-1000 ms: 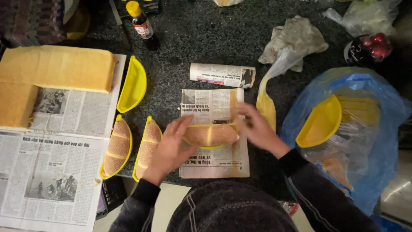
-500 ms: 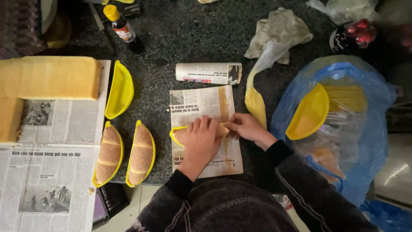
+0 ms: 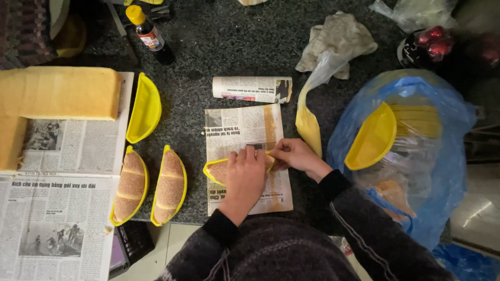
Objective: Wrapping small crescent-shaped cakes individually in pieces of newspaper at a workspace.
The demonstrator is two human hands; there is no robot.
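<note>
A yellow crescent mould (image 3: 214,170) filled with brown cake lies on a sheet of newspaper (image 3: 245,125) in the middle of the dark counter. My left hand (image 3: 245,177) presses flat on top of the mould and covers most of it. My right hand (image 3: 294,156) pinches the mould's right tip, fingers closed on its edge. Both sleeves are dark knit. A plastic piping bag with yellow filling (image 3: 308,122) lies just right of the sheet.
Two filled yellow moulds (image 3: 169,184) and an empty mould (image 3: 145,108) lie left. A sponge cake block (image 3: 57,92) rests on newspaper. A rolled newspaper (image 3: 251,89), a sauce bottle (image 3: 148,34), a crumpled cloth (image 3: 338,36) and a blue bag of moulds (image 3: 411,151) surround them.
My left hand has slid rightward onto the mould and now covers it. My right hand has closed in on the mould's right tip. The view has shifted slightly.
</note>
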